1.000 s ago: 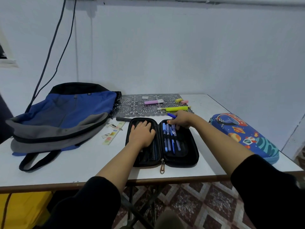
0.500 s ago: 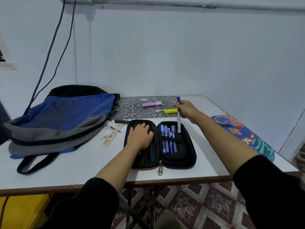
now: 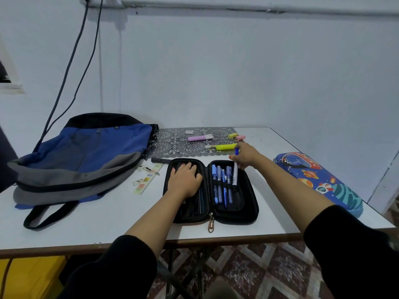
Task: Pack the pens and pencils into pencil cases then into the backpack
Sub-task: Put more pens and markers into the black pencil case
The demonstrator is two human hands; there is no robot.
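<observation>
A black pencil case (image 3: 248,212) lies opened flat near the front edge of the white table (image 3: 108,223), its zip pull (image 3: 211,223) hanging toward the person. The left grip (image 3: 184,180) rests palm down with straight fingers on the case's left half, holding nothing. The right grip (image 3: 245,155) is curled round the upper part of a white pen with a blue cap (image 3: 235,173), which tilts nearly upright with its lower end inside the case's right half, just beside a row of blue pens (image 3: 220,184) tucked under the elastic loops there. To the left a blue and grey backpack (image 3: 86,154) lies on its side on the table, with a pale ruler (image 3: 149,179) and a dark marker (image 3: 160,160) between it and the case. Behind the case a grey lace mat (image 3: 172,143) carries a pink highlighter (image 3: 199,138) and a yellow highlighter (image 3: 224,146). At the right edge sits a closed, blue space-print pencil case (image 3: 319,180)
</observation>
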